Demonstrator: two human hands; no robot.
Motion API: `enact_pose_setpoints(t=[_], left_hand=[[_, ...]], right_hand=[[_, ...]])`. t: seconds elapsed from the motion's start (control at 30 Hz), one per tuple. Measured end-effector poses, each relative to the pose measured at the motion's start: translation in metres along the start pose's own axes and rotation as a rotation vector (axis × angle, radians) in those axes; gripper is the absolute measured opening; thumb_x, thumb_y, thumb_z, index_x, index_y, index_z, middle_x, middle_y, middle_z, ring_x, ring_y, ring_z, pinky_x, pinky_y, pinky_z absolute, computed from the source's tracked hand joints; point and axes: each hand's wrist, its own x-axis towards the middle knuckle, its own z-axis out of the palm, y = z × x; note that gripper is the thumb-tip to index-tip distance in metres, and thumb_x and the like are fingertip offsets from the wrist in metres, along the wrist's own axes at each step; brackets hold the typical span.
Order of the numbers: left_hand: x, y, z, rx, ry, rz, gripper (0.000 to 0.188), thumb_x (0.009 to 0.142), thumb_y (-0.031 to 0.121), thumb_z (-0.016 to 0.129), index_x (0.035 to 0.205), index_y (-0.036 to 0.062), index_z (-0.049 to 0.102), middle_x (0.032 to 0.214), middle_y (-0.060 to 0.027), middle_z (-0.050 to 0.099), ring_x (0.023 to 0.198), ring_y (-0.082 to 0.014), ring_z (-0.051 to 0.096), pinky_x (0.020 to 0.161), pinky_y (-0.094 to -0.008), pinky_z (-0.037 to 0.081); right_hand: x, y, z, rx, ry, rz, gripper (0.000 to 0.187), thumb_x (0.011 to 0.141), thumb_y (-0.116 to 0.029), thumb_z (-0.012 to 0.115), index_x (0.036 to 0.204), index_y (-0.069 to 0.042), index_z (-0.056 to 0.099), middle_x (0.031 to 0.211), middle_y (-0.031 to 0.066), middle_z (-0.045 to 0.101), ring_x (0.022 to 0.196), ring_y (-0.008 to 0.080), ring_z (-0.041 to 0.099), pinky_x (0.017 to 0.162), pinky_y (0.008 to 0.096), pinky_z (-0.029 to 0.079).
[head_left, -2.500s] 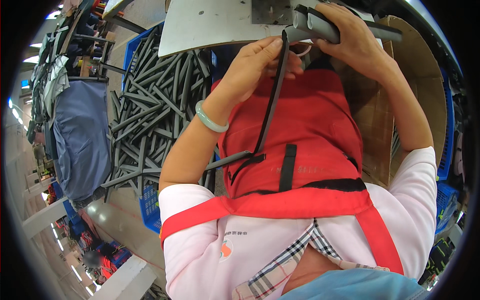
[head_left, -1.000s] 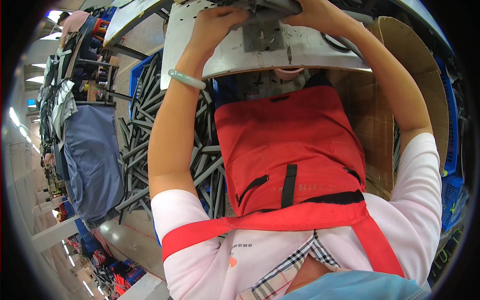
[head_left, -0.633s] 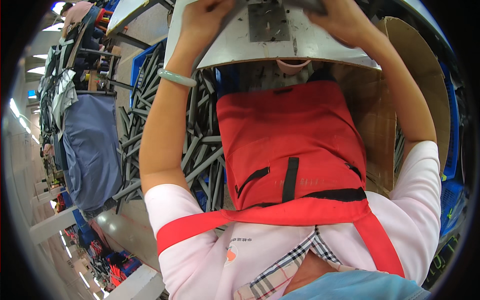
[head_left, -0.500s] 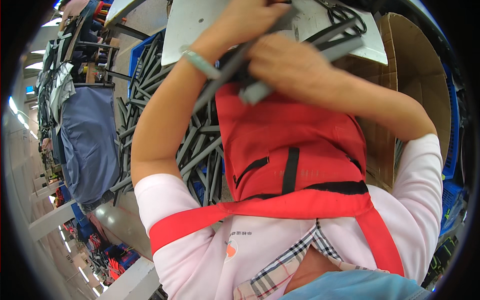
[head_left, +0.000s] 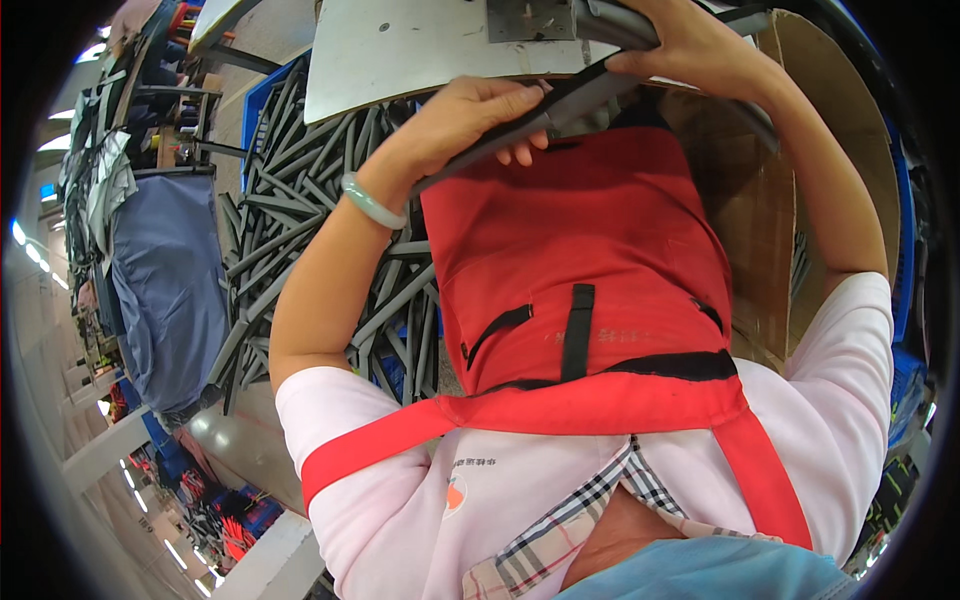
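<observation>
Biggest thing here is the red apron (head_left: 585, 260) filling the middle, tied over a pink top. Off the bench's left edge sits a blue crate (head_left: 262, 110) heaped with dark grey strips (head_left: 300, 230), and on the right there's an open cardboard box (head_left: 800, 180). The grey metal bench (head_left: 400, 50) runs along the top, with a small metal plate (head_left: 530, 15) fixed on it. A long dark grey strip (head_left: 540, 115) lies across the bench's near edge, just above the apron. The left hand (head_left: 470, 115), with a pale green bangle (head_left: 370, 200) on its wrist, has its grip closed around the strip's lower part. The right hand (head_left: 690, 50) is clamped on the upper end at the bench's near right corner.
</observation>
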Motion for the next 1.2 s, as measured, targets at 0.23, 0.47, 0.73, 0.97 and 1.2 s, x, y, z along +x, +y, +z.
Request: enact_pose_setpoints(t=[0.23, 0.47, 0.73, 0.97, 1.2], left_hand=[[-0.007, 0.036, 0.001, 0.266, 0.006, 0.085, 0.033, 0.098, 0.029, 0.060, 0.110, -0.0015, 0.065, 0.086, -0.0047, 0.068, 0.067, -0.0090, 0.060, 0.065, -0.0229, 0.050], [0.018, 0.056, -0.019, 0.397, 0.392, 0.351, 0.031, 0.090, 0.026, 0.068, 0.105, -0.0020, 0.070, 0.073, -0.0034, 0.068, 0.058, -0.0060, 0.053, 0.054, -0.0208, 0.043], [0.042, 0.067, -0.039, 0.310, 0.451, 0.366, 0.033, 0.086, 0.025, 0.073, 0.106, -0.0012, 0.071, 0.068, -0.0053, 0.066, 0.053, -0.0049, 0.047, 0.050, -0.0196, 0.039], [0.052, 0.067, -0.049, 0.340, 0.471, 0.375, 0.034, 0.085, 0.023, 0.073, 0.108, -0.0025, 0.071, 0.067, -0.0061, 0.065, 0.052, -0.0051, 0.046, 0.049, -0.0205, 0.037], [0.054, 0.069, -0.056, 0.301, 0.462, 0.397, 0.037, 0.085, 0.020, 0.072, 0.111, -0.0066, 0.069, 0.069, -0.0073, 0.064, 0.052, -0.0061, 0.046, 0.051, -0.0215, 0.037]], right_hand=[[0.006, 0.057, 0.030, -0.106, 0.186, -0.329, 0.067, 0.069, -0.014, 0.079, 0.129, 0.001, 0.053, 0.111, 0.0221, 0.064, 0.105, 0.0403, 0.059, 0.091, 0.0392, 0.047], [0.028, 0.078, 0.007, -0.001, 0.355, -0.534, 0.056, 0.072, -0.015, 0.075, 0.122, 0.002, 0.057, 0.105, 0.0228, 0.066, 0.095, 0.0367, 0.064, 0.083, 0.0407, 0.050], [0.027, 0.042, -0.027, 0.022, 0.144, -0.128, 0.057, 0.075, -0.022, 0.079, 0.120, 0.007, 0.058, 0.100, 0.0219, 0.070, 0.085, 0.0242, 0.065, 0.079, 0.0362, 0.052], [0.036, 0.041, -0.031, 0.015, 0.139, -0.122, 0.055, 0.076, -0.022, 0.079, 0.118, 0.007, 0.059, 0.098, 0.0213, 0.070, 0.085, 0.0240, 0.065, 0.079, 0.0359, 0.052], [0.057, 0.082, -0.024, 0.193, 0.215, -0.529, 0.052, 0.076, -0.024, 0.079, 0.116, 0.006, 0.061, 0.097, 0.0190, 0.070, 0.087, 0.0240, 0.065, 0.081, 0.0353, 0.051]])
